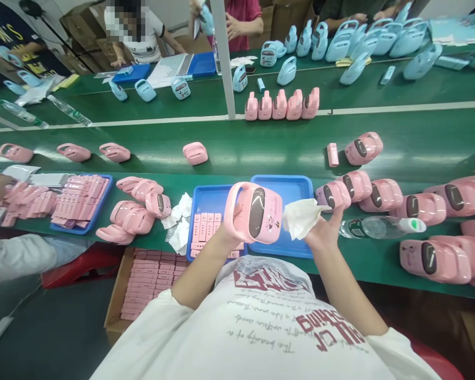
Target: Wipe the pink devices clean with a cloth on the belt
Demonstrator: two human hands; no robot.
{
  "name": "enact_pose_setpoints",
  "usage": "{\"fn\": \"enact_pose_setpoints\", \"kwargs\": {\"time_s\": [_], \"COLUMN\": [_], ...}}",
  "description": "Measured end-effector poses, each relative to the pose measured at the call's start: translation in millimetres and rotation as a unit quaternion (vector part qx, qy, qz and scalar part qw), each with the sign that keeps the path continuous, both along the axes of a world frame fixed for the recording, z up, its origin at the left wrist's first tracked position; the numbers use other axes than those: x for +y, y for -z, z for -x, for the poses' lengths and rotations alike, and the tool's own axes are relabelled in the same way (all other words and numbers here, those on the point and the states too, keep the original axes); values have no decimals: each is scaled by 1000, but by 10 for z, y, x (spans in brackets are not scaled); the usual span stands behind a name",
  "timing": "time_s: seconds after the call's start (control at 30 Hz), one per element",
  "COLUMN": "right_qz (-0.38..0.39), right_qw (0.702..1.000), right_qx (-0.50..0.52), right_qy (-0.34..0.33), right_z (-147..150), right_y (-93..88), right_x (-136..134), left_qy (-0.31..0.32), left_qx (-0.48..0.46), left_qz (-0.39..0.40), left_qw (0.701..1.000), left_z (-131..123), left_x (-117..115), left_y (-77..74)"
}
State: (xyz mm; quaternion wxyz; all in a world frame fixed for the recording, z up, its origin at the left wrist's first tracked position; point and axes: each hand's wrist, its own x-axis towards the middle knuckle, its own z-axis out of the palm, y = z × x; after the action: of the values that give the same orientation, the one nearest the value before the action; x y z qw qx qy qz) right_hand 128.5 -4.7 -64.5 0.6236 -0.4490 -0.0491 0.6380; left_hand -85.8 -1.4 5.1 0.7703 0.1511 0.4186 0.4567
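Above the blue plastic tray (pixel 301 182) on the green bench (pixel 419 148), the left hand (pixel 230 226) grips a pink, glossy plastic handled gadget (pixel 254 212) — light, rigid, probably slippery. Right hand (pixel 325 233) fingers pinch a soft white cloth (pixel 301 217) beside it.

A pink device (pixel 257 211) with a dark oval window sits at frame centre beside a white cloth (pixel 301 217). Two blue trays (pixel 296 184) lie on the green desk (pixel 237 153); light-blue devices (pixel 287 71) fill the upper right.
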Motion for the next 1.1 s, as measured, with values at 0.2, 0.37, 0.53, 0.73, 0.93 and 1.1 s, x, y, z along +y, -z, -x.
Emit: {"fn": "enact_pose_setpoints", "kwargs": {"time_s": [0.2, 0.37, 0.53, 0.73, 0.93, 1.1], "right_qz": [9, -22, -12, -54, -46, -41], "right_qw": [1000, 999, 996, 981, 981, 988], "right_qx": [1, -1, -12, -111, -82, 20], "right_qy": [-19, -38, -89, -153, -171, -145], "right_z": [11, 7, 112, 193, 242, 310], "right_y": [-4, -151, -194, -223, -158, 3], "right_x": [37, 41, -10, -78, -113, -116], "left_qy": [68, 91, 86, 154, 158, 135], "left_qx": [28, 34, -19, -54, -80, -24], "left_qz": [7, -22, -34, -6, -32, -22], "left_qw": [997, 995, 996, 987, 984, 990], "left_z": [44, 43, 78, -47, -127, -108], "left_x": [-69, -145, -164, -2, 14, 11], "left_y": [-126, -215, -152, -96, -46, -125]}}
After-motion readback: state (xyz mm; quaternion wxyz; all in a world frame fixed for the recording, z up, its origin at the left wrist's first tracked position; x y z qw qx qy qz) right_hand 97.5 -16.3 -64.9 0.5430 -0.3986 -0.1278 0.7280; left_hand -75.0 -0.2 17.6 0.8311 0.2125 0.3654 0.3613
